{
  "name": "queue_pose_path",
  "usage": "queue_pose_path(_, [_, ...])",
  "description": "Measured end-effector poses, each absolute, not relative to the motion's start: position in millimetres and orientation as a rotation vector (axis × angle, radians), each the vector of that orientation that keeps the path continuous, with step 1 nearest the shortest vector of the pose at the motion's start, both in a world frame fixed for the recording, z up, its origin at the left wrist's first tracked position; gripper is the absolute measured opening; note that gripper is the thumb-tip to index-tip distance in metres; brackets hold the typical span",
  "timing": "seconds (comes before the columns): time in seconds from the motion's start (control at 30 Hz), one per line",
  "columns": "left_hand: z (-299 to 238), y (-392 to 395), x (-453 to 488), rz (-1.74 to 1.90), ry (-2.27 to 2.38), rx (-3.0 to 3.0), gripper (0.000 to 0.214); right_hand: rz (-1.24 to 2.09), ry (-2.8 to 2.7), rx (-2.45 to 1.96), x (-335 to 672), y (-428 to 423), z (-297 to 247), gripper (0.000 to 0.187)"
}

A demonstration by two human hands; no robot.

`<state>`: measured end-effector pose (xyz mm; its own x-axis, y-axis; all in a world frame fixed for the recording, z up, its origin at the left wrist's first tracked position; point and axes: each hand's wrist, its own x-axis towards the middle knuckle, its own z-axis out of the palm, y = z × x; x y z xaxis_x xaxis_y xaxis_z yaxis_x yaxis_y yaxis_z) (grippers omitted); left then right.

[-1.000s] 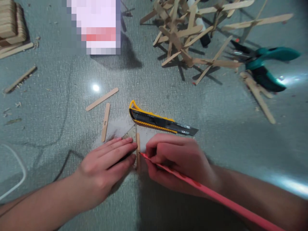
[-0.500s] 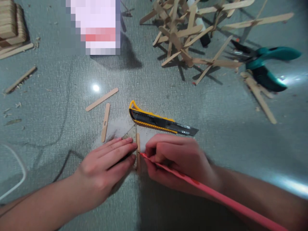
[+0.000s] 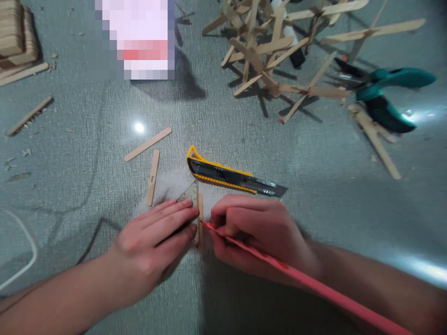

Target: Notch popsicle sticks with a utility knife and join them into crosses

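Head | right grip (image 3: 256, 228): curled round cut-off pencil (image 3: 324, 288) | left grip (image 3: 152, 244): flattened, underside hidden

At lower centre, the right hand (image 3: 258, 232) is gripping a red pencil (image 3: 331, 294), its tip meeting a wooden stick (image 3: 200, 203), while the left hand (image 3: 153, 246) is lying flat at lower left. A yellow-and-black cutter (image 3: 223, 175) is resting mid-frame, teal-handled pliers (image 3: 375, 84) at upper right.

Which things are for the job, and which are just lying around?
Being used:
red pencil, in right hand
craft stick at its tip
likely clear set square, under left hand

Seemingly lying about:
yellow utility knife
green-handled cutters
stacked craft sticks
crossed craft sticks
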<state>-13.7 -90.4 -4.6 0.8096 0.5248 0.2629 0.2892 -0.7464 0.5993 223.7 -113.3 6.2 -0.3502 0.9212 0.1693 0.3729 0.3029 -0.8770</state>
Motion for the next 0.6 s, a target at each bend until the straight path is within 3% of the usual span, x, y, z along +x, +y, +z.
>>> queue_pose_path(0.6, [-7.3,-90.3,-14.3,0.541,0.579,2.447,0.029,0.974,-1.878,-1.169,223.7,-113.3,4.4,0.025])
